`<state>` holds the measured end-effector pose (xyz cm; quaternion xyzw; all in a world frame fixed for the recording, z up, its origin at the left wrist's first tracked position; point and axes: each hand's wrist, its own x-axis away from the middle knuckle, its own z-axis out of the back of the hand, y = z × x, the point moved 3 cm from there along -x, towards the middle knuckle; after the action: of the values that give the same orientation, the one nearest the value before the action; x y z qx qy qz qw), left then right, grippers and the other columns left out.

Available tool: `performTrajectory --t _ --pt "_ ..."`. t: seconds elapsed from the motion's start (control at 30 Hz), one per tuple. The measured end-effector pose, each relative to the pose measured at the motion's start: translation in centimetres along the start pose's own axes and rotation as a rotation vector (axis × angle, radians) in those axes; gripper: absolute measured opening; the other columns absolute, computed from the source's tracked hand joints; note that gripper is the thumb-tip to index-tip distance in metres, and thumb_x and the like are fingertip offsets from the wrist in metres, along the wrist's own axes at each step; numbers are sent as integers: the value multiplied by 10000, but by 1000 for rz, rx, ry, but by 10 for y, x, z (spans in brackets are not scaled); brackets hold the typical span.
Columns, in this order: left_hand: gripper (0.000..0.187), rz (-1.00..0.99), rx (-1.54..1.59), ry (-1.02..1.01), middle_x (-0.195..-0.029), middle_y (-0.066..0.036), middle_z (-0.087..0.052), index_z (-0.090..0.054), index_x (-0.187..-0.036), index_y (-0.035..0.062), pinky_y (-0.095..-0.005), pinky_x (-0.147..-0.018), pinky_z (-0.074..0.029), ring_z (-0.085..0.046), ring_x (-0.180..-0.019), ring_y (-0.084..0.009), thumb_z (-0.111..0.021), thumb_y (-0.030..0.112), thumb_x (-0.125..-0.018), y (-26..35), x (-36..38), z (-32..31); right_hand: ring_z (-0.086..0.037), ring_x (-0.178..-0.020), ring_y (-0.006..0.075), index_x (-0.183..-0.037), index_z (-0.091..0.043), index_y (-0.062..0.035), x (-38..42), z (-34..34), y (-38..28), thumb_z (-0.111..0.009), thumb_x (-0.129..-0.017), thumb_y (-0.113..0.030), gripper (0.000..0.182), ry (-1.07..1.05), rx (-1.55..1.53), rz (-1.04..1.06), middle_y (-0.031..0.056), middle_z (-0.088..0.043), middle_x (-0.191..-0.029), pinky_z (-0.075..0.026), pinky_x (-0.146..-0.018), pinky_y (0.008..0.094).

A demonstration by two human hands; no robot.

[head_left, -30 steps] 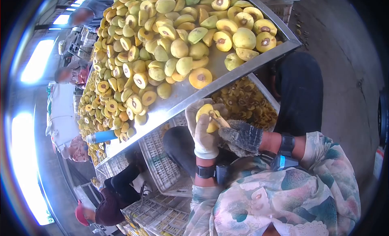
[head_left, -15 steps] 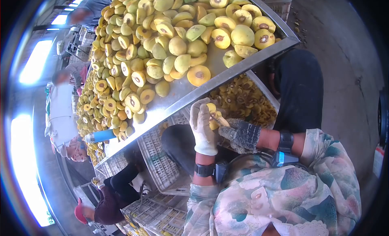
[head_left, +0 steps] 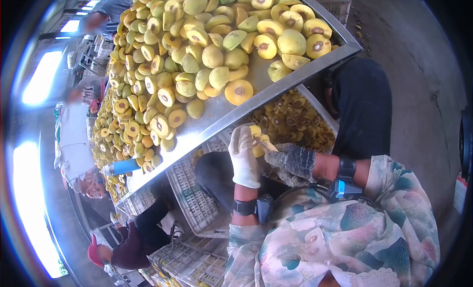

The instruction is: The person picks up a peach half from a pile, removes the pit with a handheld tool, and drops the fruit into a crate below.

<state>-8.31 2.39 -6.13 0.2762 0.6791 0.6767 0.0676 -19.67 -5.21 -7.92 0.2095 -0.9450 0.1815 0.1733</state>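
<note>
In a white glove, my left hand (head_left: pixel 242 151) is closed around a cut yellow peach (head_left: pixel 257 139), held above my lap just off the table's edge. My right hand (head_left: pixel 288 160), gloved in dark grey, is closed close against the fruit's right side. A slim tan piece shows between its fingertips and the peach; its kind is too small to tell. A big heap of halved peaches (head_left: pixel 212 55) covers the metal table (head_left: pixel 224 114) in front of me, several with brown stone centres facing up.
Below the table edge, a crate (head_left: pixel 318 107) holds many small yellow-brown fruit pieces. White plastic crates (head_left: pixel 192 193) stand to the left of my knees. A blue bottle (head_left: pixel 120 167) lies on the table's left part. Co-workers sit along the left, one in a red cap (head_left: pixel 94 251).
Both my hands stay at the peach, with only a slight shift left. At lower left, the co-worker in the red cap has moved a little.
</note>
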Motion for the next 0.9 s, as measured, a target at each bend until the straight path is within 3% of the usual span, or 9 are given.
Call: performTrajectory --t 0.07,0.13,0.2,0.37,0.5,0.6,0.67,0.8,0.9 --pt "208 -142 -194 11 -918 -62 -575 -571 -1016 -1 -254 -710 -491 -557 -793 -119 -509 184 -944 -10 0 1 -523 -563 105 -1025 -580 -127 -13 2 7 -576 -917 -290 195 35 -20 195 2 -583 -765 -393 -435 243" --pt "214 -437 -338 199 -934 -63 -574 -558 -1046 -5 -241 -733 -482 -556 -817 -119 -497 175 -948 -8 7 -6 -530 -572 108 -1026 -582 -126 -18 9 9 -575 -918 -286 193 66 41 167 4 -587 -766 -398 -443 242" --pt "220 -401 -224 185 -934 -46 -593 -556 -1090 -3 -233 -733 -442 -526 -809 -94 -521 143 -929 -9 7 -7 -537 -581 110 -1028 -585 -125 -13 11 4 -575 -919 -282 191 99 100 135 5 -592 -768 -404 -451 241" --pt "207 21 3 -53 -933 -58 -568 -557 -1057 9 -249 -695 -489 -558 -804 -119 -511 174 -941 -7 0 -3 -534 -573 113 -1005 -595 -122 4 4 -5 -560 -925 -300 199 82 40 4 11 -590 -752 -402 -448 246" --pt "206 -118 -202 -38 -905 -55 -566 -565 -1043 9 -264 -669 -499 -563 -777 -125 -515 178 -938 -20 -4 3 -531 -557 123 -979 -600 -123 -1 4 -6 -576 -916 -311 200 96 207 121 11 -577 -723 -395 -434 252" --pt "243 -138 -166 57 -894 -21 -575 -570 -1081 20 -220 -669 -450 -512 -755 -66 -543 193 -912 -9 3 -3 -523 -512 112 -960 -600 -112 4 10 -5 -590 -908 -304 200 85 54 -58 11 -575 -714 -398 -406 235" --pt "263 55 55 -98 -889 -22 -577 -572 -1088 18 -223 -670 -460 -514 -731 -66 -544 208 -909 -3 2 -4 -553 -539 112 -1038 -611 -89 5 16 4 -613 -894 -267 229 -286 -369 -146 35 -615 -774 -416 -404 218" --pt "311 -93 -57 -101 -896 -68 -588 -558 -1095 -21 -264 -692 -499 -570 -754 -125 -510 241 -935 -1 -2 2 -549 -527 106 -1029 -608 -82 7 12 -1 -621 -888 -262 230 -315 -383 -150 34 -611 -779 -427 -404 212" --pt "313 30 39 -137 -893 -74 -595 -556 -1100 -22 -262 -685 -498 -576 -762 -125 -511 238 -933 -5 3 -2 -553 -534 102 -1044 -604 -67 12 11 0 -627 -882 -248 244 -126 -405 -210 47 -607 -802 -437 -412 212"
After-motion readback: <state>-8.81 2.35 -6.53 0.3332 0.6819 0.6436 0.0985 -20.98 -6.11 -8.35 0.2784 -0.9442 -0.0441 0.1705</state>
